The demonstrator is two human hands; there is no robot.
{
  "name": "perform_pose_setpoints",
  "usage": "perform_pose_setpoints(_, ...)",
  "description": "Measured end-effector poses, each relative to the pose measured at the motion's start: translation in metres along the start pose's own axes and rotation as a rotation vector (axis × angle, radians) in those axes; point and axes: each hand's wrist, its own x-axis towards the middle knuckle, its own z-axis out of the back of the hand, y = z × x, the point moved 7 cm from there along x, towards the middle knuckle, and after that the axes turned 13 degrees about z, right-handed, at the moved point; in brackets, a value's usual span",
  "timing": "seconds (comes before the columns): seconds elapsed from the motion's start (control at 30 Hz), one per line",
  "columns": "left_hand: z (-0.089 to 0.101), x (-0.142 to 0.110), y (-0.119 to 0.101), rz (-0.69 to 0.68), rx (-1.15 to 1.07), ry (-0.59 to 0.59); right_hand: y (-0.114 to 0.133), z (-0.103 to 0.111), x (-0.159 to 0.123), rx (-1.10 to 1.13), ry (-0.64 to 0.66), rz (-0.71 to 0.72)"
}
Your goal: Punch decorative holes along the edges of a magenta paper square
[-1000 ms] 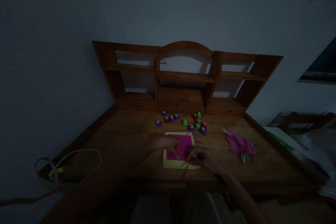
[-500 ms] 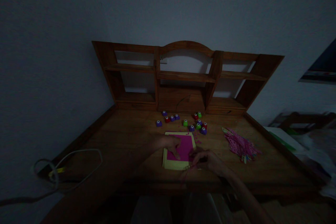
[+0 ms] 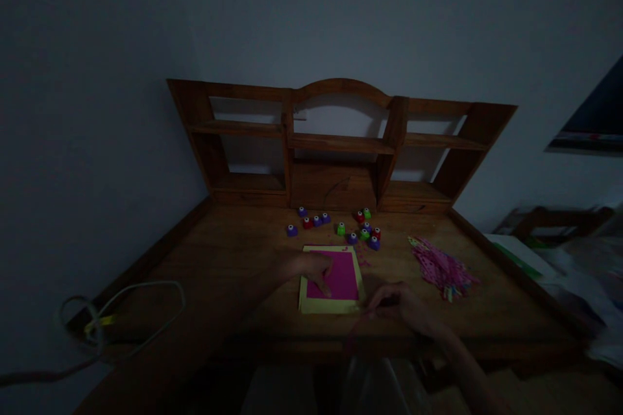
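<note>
We lay our left hand spread, grip apart, on the pink sheet atop yellow paper on the surface. Our right hand bends beside it, grip together on what seems a pink strip.

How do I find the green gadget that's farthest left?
On the wooden desk, find the pink paper. Just beyond it stands a small green gadget with a white-ringed top. It stands apart; the other two green ones sit farther right.
</note>
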Motion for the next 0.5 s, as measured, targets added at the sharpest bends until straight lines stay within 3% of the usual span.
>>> perform_pose_setpoints(0.07,-0.002,-0.005,0.002,-0.002,0.02,0.007,-0.003,0.014,-0.009,-0.012,-0.114,-0.031)
perform_pose_setpoints(0.17,-0.003,-0.02,0.004,-0.027,0.0,-0.092,-0.013,0.045,-0.03,0.047,-0.372,-0.066)
perform_pose_setpoints(0.27,-0.006,-0.045,-0.001,-0.054,-0.037,-0.309,-0.025,0.086,-0.06,0.116,-0.633,-0.08)
perform_pose_setpoints(0.37,-0.016,-0.074,-0.007,-0.024,-0.011,-0.568,-0.031,0.133,-0.099,-0.045,-0.907,-0.063)
perform_pose_setpoints(0.5,-0.037,-0.09,-0.013,-0.03,0.075,-0.664,-0.034,0.169,-0.14,-0.391,-1.055,-0.126)
